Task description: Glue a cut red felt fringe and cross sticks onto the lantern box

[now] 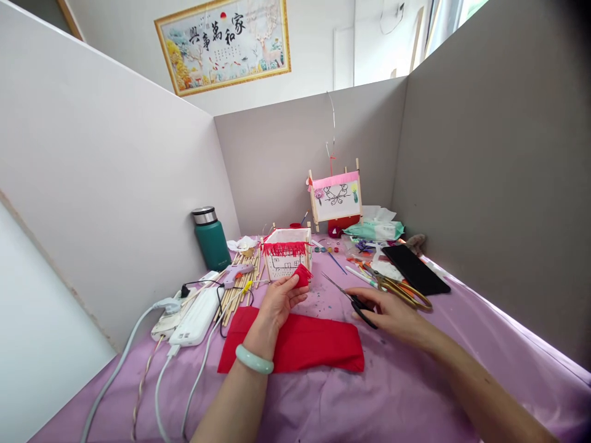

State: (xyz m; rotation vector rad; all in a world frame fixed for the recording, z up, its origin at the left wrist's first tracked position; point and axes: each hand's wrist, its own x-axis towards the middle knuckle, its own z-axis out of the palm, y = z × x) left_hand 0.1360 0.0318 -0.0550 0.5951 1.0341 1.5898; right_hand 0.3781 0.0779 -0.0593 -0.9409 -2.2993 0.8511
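Note:
My left hand (279,301), with a green bangle on the wrist, pinches a small piece of red fringe (303,275) beside a small paper lantern box (287,253) trimmed with red fringe. My right hand (390,311) rests on the purple cloth with its fingers in the black handles of a pair of scissors (353,296), blades pointing up and left. A folded red cloth sheet (305,341) lies under and between both hands.
A green flask (211,237) stands at the left wall. Bamboo sticks (237,286), a glue gun, a power strip (196,315) and cables lie on the left. Gold scissors (406,292), a black phone (414,267), tissues and a finished lantern (335,197) sit behind. Grey partitions enclose the table.

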